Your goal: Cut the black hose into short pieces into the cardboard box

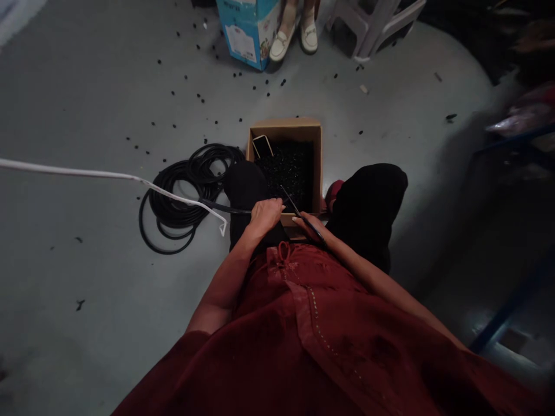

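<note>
My left hand (266, 215) is closed on the end of a black hose (234, 210) that runs in from the left across my knee. In my right hand (311, 226) is a pair of scissors (291, 200), its slim blades slanting up and to the left, just right of my left fingertips. Both hands are over the near rim of an open cardboard box (321, 167) between my knees. Small black cut pieces (292, 167) fill much of the box, and a dark, light-edged rectangular piece (262, 147) leans in its far left corner.
A coil of black hose (167, 216) lies on the floor to my left. A white cable (108, 174) hangs across it, its end hooked. Farther off are a blue carton (243, 34), a person's white shoes (281, 45) and a plastic stool (368, 29). Black bits dot the floor.
</note>
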A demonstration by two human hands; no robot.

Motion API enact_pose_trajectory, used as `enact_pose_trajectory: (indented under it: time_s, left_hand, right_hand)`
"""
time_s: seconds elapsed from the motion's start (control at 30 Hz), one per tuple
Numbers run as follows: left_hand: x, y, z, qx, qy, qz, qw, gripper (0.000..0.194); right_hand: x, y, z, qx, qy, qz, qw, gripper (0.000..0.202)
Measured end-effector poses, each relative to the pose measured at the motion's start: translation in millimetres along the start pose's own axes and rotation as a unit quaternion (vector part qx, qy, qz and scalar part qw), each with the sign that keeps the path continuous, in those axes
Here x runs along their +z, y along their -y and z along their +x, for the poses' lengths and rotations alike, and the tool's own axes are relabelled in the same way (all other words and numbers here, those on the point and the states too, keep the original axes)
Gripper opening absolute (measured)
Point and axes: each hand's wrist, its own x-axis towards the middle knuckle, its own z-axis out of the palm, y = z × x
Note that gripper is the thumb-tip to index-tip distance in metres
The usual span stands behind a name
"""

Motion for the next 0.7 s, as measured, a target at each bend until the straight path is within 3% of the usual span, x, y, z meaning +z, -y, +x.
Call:
enact_pose_trajectory:
  time_s: [0.3, 0.5, 0.7]
  left_hand:
    - [-3.0, 0, 2, -0.015, -0.005, -0.012, 1.0, 0.038]
    - [-9.0, 5, 7, -0.032, -0.022, -0.066, 0.997, 0.039]
    - [-16.0, 11, 13, -0.037, -0.026, -0.133, 0.99, 0.038]
  right_hand:
    - [4, 2, 0, 0.035, -0.035, -0.017, 0.999, 0.031]
    - [-1, 2, -4, 0.026, -0.074, 0.112, 0.991, 0.034]
    - [-7, 8, -9, 0.02, -0.052, 0.201, 0.978, 0.035]
